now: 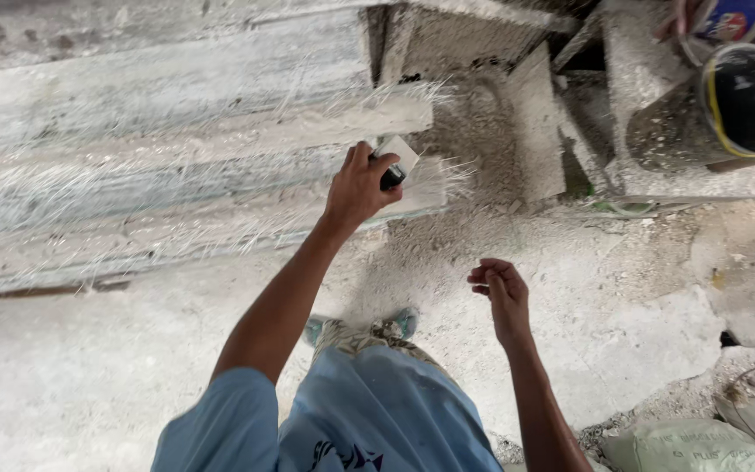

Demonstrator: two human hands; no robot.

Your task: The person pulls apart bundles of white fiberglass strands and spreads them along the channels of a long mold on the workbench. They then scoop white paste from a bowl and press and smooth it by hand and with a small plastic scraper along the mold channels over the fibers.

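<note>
**A dusty plaster-casting workshop**

A rough workshop for plaster or cement mouldings is shown. The concrete floor (622, 332) is coated with white powder and hardened spills. Long pale cast mouldings (176, 175), bristling with loose fibre strands, are stacked along one side. A crusted bucket (718, 109) and a filled sack (683, 446) are seen nearby.

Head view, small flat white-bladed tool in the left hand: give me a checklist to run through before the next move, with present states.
1. Left hand grips the small flat white-bladed tool with dark handle: ok.
2. Blade touching the long white plaster slab with stray fibres: cannot tell.
3. Right hand empty, fingers curled, off the slab: ok.
4. Feet on the dusty white floor, short of the slab: ok.
5. Black round bucket away from both hands: ok.
</note>
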